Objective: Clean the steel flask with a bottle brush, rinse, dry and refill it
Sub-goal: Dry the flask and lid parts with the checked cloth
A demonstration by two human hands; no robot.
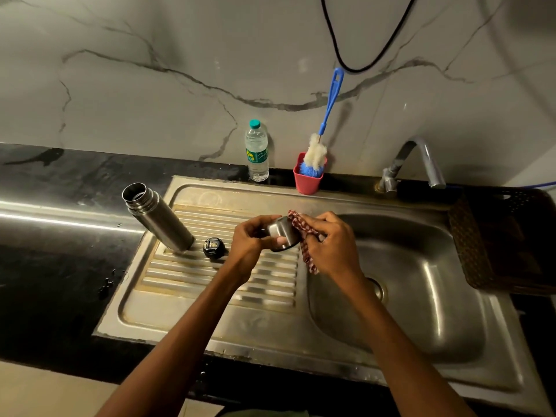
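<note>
Item, centre frame: steel cup lid (279, 234), gripped in your left hand (251, 242); your right hand (326, 242) pinches the checked cloth (304, 236) against it. Turn the lid, wiping rim and inside. Steel flask (158, 219) stands open, centre left, on the drainboard (210, 296).

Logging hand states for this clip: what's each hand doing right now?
Left hand: grips the steel cap.
Right hand: holds the checked cloth against the cap.

The left hand (251, 240) is gripping a steel cup (281, 236) while the right hand (328, 242) is pressing a checked cloth (302, 228) against it; the open flask (158, 218) is standing on the drainboard (210, 284).
</note>
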